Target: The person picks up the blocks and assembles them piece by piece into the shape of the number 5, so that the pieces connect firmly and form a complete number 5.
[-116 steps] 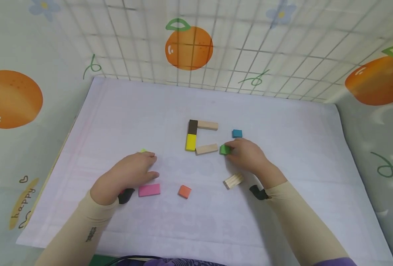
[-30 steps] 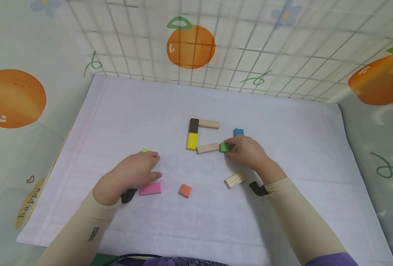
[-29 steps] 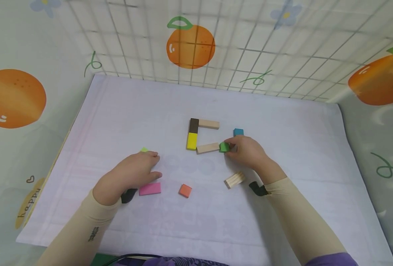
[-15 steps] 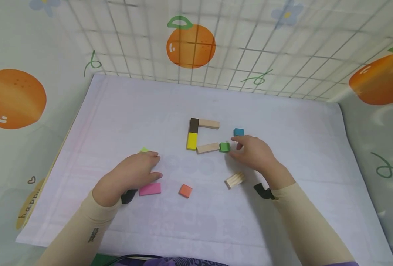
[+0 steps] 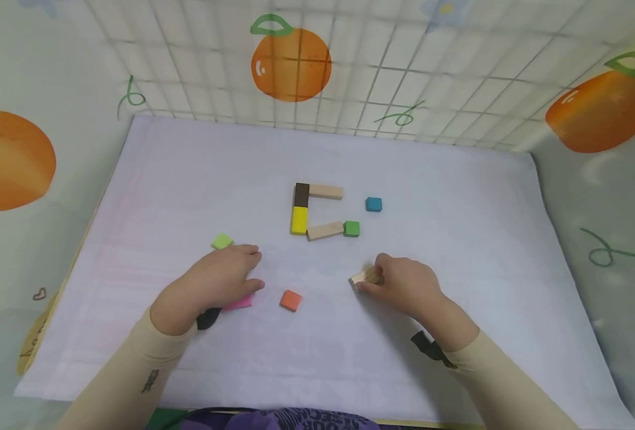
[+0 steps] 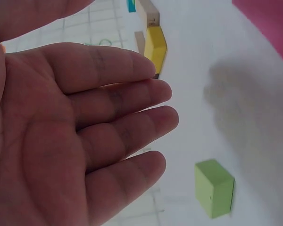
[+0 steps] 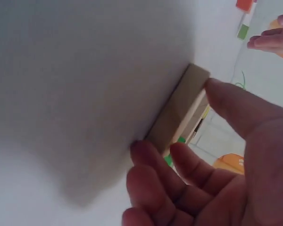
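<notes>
Pinching the wood block [image 5: 364, 277] between thumb and fingers, your right hand [image 5: 403, 286] has it near-right on the sheet [image 5: 457, 197], below the green cube [image 5: 352, 228]. Left hand [image 5: 215, 280] lies flat, fingers relaxed, over the pink block [image 5: 240, 303]. Risk: a shallow fingertip grip lets the block twist or drop, or you bump the green cube when placing it.

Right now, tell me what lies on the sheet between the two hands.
In the head view, the orange block lies between the left hand and the right hand, touching neither; around it the white sheet is bare.
</notes>
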